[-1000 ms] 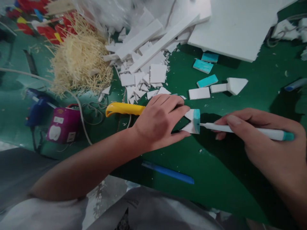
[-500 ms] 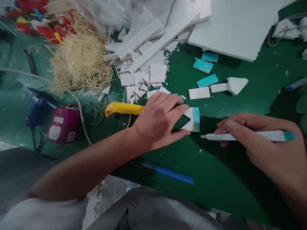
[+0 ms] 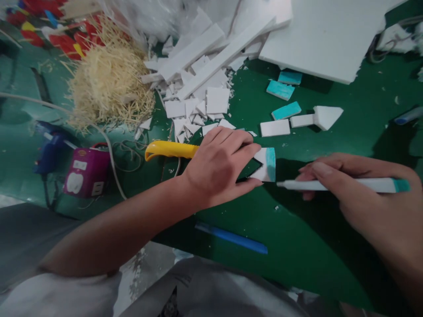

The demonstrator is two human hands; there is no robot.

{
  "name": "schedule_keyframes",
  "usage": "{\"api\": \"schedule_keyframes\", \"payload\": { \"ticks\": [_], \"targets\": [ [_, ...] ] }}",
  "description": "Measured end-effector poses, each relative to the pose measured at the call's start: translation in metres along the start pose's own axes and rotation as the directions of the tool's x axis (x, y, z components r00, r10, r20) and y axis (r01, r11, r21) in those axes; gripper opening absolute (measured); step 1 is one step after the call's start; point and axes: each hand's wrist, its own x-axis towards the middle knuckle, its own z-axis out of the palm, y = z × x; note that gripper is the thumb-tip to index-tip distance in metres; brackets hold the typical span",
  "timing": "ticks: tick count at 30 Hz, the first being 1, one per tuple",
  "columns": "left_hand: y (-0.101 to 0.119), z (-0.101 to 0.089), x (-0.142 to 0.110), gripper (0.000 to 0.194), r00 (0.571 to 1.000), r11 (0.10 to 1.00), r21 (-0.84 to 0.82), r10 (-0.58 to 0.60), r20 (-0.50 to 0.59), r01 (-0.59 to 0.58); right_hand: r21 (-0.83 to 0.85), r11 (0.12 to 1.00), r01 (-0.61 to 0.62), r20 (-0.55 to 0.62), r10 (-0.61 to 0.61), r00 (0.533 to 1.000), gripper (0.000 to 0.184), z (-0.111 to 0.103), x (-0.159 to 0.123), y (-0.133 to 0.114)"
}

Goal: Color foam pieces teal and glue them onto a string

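Note:
My left hand (image 3: 220,165) pinches a small white foam piece (image 3: 265,165) against the green table (image 3: 297,246); the piece's right edge is coloured teal. My right hand (image 3: 360,198) grips a white marker (image 3: 333,185) with a teal end. The marker's tip sits just right of the piece's lower corner, almost touching it. A yellow-handled knife (image 3: 167,150) lies partly under my left hand.
Several teal and white foam pieces (image 3: 284,111) lie beyond the hands, below a large white foam sheet (image 3: 324,39). White offcuts (image 3: 201,83) and a heap of straw (image 3: 109,83) sit at upper left. A magenta box (image 3: 86,171) with cables is at left. A blue pen (image 3: 231,237) lies near the front edge.
The marker tip left the foam piece's teal edge, dropped down to the right, then came back up close to the piece's lower corner. My left hand stayed put.

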Motion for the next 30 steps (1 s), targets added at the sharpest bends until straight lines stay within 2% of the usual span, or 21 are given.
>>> {"api": "schedule_keyframes", "payload": {
  "ticks": [5, 8, 11, 15, 23, 27, 30],
  "targets": [
    [-0.001, 0.0, -0.001, 0.041, 1.0, 1.0, 0.0, 0.015, -0.023, -0.015, 0.053, 0.997, 0.048, -0.011, -0.048, 0.999, 0.021, 0.0, 0.0, 0.003],
    [0.0, 0.0, 0.0, 0.042, 1.0, 1.0, 0.001, 0.008, -0.01, -0.008, 0.022, 1.0, 0.014, 0.003, -0.014, 1.0, 0.021, 0.001, -0.001, 0.0],
    [0.0, 0.0, 0.001, 0.042, 1.0, 1.0, 0.002, 0.004, 0.0, -0.004, 0.024, 1.0, 0.002, -0.043, -0.001, 0.999, 0.022, -0.001, -0.001, -0.001],
    [0.0, 0.0, -0.001, 0.041, 1.0, 1.0, 0.008, 0.009, -0.014, -0.009, 0.012, 1.0, -0.009, 0.011, 0.009, 1.0, 0.02, -0.004, 0.0, 0.003],
    [0.0, -0.006, -0.006, 0.059, 1.0, 0.998, 0.055, -0.014, -0.009, 0.014, 0.155, 0.988, 0.007, -0.109, 0.01, 0.994, 0.017, 0.005, 0.0, -0.003],
    [-0.002, -0.008, -0.007, 0.052, 1.0, 0.994, 0.111, -0.007, -0.007, 0.008, 0.141, 0.984, 0.11, -0.102, -0.096, 0.99, 0.007, 0.007, 0.003, 0.0],
    [-0.002, -0.006, -0.007, 0.045, 1.0, 0.996, 0.092, -0.021, 0.006, 0.02, 0.099, 0.99, 0.1, -0.124, -0.087, 0.988, 0.006, 0.006, 0.003, 0.002]
  ]
}}
